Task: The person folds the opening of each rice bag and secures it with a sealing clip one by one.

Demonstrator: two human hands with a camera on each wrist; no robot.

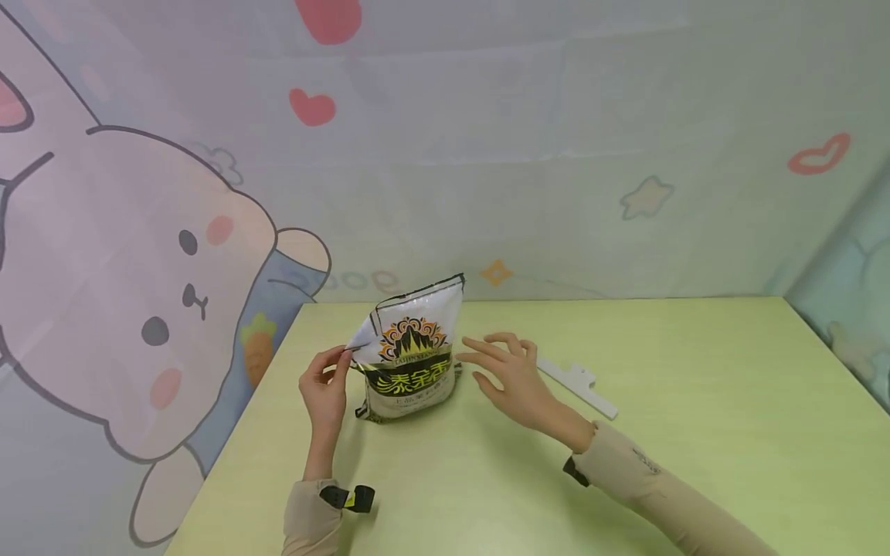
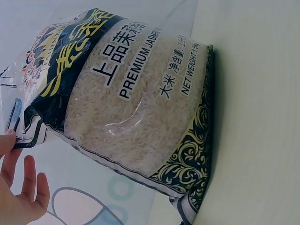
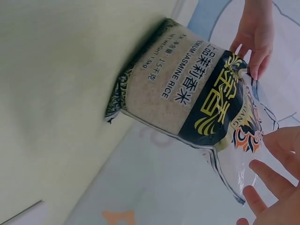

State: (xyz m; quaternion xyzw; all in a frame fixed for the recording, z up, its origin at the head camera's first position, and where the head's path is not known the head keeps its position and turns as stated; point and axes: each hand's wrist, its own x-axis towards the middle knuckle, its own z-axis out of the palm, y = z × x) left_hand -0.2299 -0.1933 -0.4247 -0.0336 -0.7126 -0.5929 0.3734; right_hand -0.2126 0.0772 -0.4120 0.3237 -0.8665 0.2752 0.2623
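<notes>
A bag of jasmine rice (image 1: 410, 378) stands upright on the table, its upper part loose and leaning to the right. Rice shows through the clear lower front in the left wrist view (image 2: 131, 103). My left hand (image 1: 325, 390) pinches the bag's left edge between thumb and forefinger, the other fingers loosely bent. On the other side my right hand (image 1: 511, 382) hovers by the bag with its fingers spread. In the right wrist view, those fingers (image 3: 269, 178) lie close to the printed upper front; whether they touch it I cannot tell.
Behind my right hand lies a long white plastic strip (image 1: 587, 394) with a notched tab. The pale green table (image 1: 695, 432) meets a cloth backdrop (image 1: 556, 193) printed with a rabbit, hearts and stars at its far edge.
</notes>
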